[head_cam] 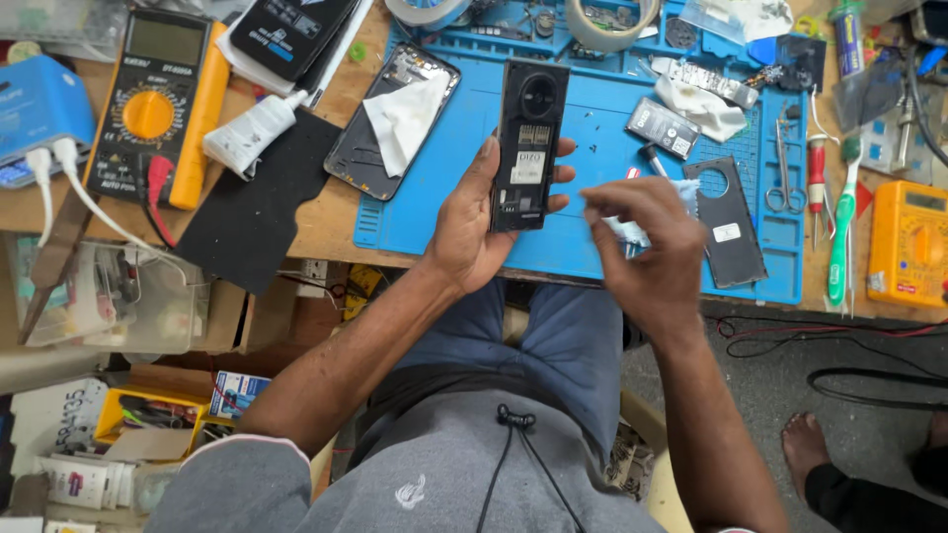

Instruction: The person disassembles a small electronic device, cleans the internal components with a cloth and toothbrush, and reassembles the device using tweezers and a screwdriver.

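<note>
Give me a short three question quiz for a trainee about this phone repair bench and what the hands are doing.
1. True or false: the left hand holds an opened black phone upright above the blue mat.
2. What does the right hand pinch? A) scissors B) a small pale cloth C) a toothbrush
3. Fill in: the loose black back cover lies on the mat to the ______ of the right hand, as the picture shows it.

Key
1. True.
2. B, the cloth; the scissors and toothbrush lie untouched beyond the cover.
3. Right.
</note>
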